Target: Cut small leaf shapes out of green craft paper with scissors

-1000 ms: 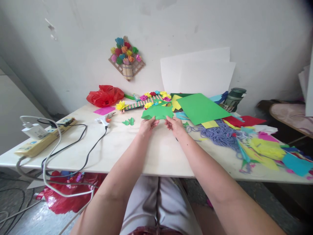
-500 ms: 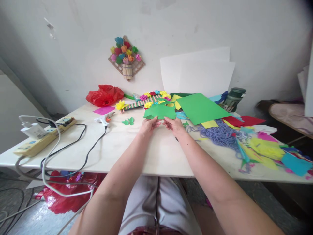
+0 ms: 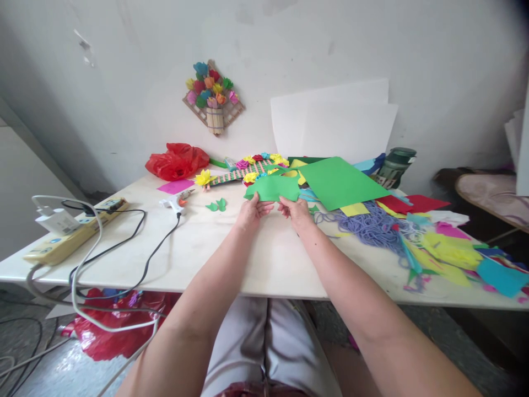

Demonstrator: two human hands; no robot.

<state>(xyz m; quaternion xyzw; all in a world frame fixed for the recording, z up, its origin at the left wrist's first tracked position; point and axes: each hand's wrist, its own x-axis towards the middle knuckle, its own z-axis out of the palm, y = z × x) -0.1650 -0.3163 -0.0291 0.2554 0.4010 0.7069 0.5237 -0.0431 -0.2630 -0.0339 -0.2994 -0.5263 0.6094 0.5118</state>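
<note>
A cut piece of green paper (image 3: 271, 188) is held up just above the white table (image 3: 231, 253) by both hands. My left hand (image 3: 250, 213) pinches its lower left edge. My right hand (image 3: 296, 212) pinches its lower right edge. Both sets of fingers are closed on the paper. Two small green paper leaves (image 3: 217, 205) lie on the table to the left of my left hand. A large green sheet (image 3: 341, 181) lies behind my right hand.
A glue gun (image 3: 177, 202) with a black cord lies left of centre, a power strip (image 3: 70, 233) at the left edge. A red plastic bag (image 3: 177, 160), a paper-flower strip (image 3: 248, 169), purple yarn (image 3: 372, 226) and coloured paper scraps (image 3: 454, 251) fill the back and right.
The green paper piece has shifted slightly right and been turned a little in my fingers; my hands stay in nearly the same place.
</note>
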